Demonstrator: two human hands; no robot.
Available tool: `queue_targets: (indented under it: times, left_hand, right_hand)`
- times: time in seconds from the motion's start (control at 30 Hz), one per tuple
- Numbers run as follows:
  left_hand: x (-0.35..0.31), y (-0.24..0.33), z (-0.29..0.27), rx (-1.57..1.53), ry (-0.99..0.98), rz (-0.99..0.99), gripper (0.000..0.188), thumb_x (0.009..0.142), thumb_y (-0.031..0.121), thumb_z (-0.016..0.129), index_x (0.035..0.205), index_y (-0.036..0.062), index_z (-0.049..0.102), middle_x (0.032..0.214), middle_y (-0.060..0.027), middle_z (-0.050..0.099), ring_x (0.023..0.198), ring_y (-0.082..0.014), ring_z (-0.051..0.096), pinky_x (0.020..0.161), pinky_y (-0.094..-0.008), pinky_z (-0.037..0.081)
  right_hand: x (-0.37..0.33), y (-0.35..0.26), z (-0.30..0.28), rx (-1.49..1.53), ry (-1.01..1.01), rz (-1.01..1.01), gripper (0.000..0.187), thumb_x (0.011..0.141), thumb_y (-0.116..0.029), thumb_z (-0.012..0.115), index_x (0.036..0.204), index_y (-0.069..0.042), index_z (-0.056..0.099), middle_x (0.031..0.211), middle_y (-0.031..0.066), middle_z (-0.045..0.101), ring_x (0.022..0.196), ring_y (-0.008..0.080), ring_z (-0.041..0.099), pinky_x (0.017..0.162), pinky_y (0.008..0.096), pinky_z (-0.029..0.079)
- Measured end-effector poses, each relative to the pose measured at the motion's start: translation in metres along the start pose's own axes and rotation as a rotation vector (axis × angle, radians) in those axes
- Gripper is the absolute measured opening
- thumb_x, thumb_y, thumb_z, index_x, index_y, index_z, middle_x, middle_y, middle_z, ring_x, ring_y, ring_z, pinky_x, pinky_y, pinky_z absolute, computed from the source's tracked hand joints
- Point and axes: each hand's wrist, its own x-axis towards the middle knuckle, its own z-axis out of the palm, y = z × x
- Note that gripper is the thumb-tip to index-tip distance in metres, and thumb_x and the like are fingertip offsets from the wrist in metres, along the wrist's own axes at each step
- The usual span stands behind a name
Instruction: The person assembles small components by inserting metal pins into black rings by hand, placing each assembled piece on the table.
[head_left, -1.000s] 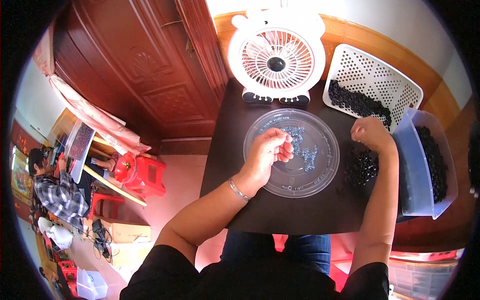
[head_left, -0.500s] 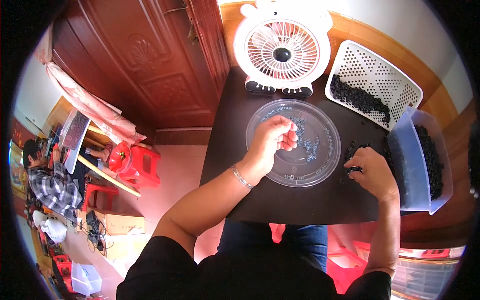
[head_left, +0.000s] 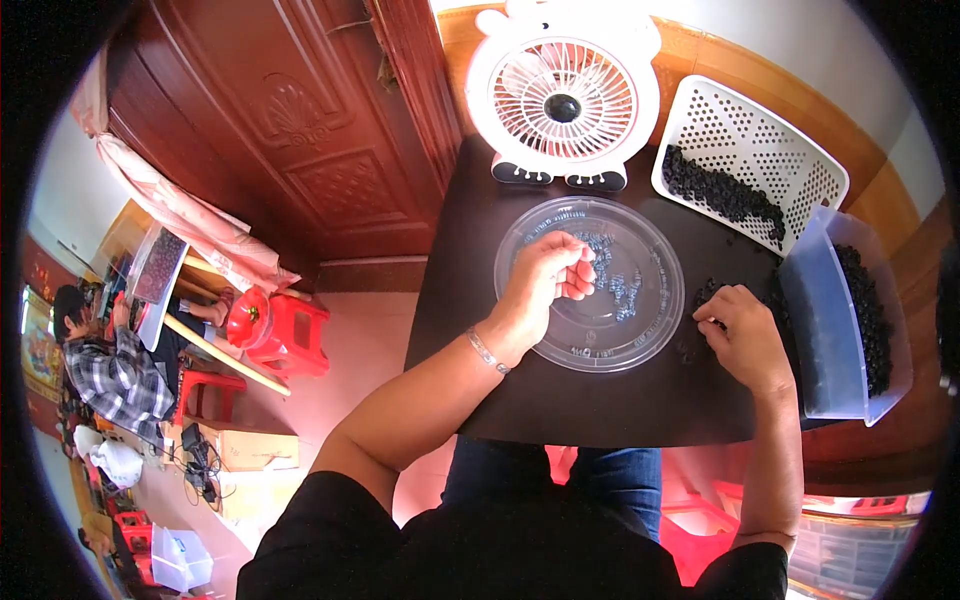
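Two hands at a dark surface (head_left: 590, 412): the right hand (head_left: 746, 338) is at loose black pieces (head_left: 707, 292) between the clear round tray (head_left: 640, 350) and the bluish bin (head_left: 830, 350), its grip nearly pinched; the left hand (head_left: 538, 285) curls loosely above the tray. What either grip holds cannot be told. The step appears to be piece-picking; the next move calls for fine fingertip control

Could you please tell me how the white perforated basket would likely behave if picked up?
The white perforated basket would probably feel light for its size, given its many holes. It looks fairly stiff, as its rim appears to keep a clean, rounded rectangle. The loose black pieces heaped along one side would likely shift if it were tilted.
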Motion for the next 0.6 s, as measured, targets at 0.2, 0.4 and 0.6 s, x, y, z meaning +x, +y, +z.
queue_targets:
  times: [0.2,0.4,0.6]
  left_hand:
    - [-0.001,0.001,-0.003,0.018,0.009,-0.013,0.017,0.091,0.022,0.051,0.090,0.0063,0.059,0.078,-0.0050,0.062,0.069,-0.0160,0.061,0.065,-0.0275,0.047]
    - [0.001,0.003,-0.004,-0.002,0.015,0.025,0.017,0.091,0.022,0.052,0.090,0.0061,0.059,0.077,-0.0051,0.062,0.069,-0.0164,0.061,0.065,-0.0274,0.047]
    - [0.002,0.006,-0.006,-0.011,-0.007,-0.002,0.020,0.092,0.023,0.051,0.091,0.0053,0.059,0.077,-0.0052,0.062,0.068,-0.0162,0.061,0.063,-0.0269,0.048]
  right_hand:
    - [-0.004,-0.024,-0.001,0.062,-0.078,-0.029,0.018,0.068,-0.014,0.073,0.081,-0.005,0.065,0.080,0.0090,0.060,0.083,0.0288,0.057,0.074,0.0384,0.048]
    - [-0.005,-0.011,0.018,0.042,-0.033,0.009,0.015,0.068,-0.011,0.072,0.079,-0.005,0.064,0.080,0.0093,0.060,0.084,0.0289,0.057,0.074,0.0388,0.048]
    - [0.032,-0.015,0.003,0.163,0.158,0.018,0.017,0.068,-0.003,0.069,0.083,-0.002,0.062,0.081,0.0114,0.059,0.079,0.0287,0.060,0.071,0.0369,0.050]
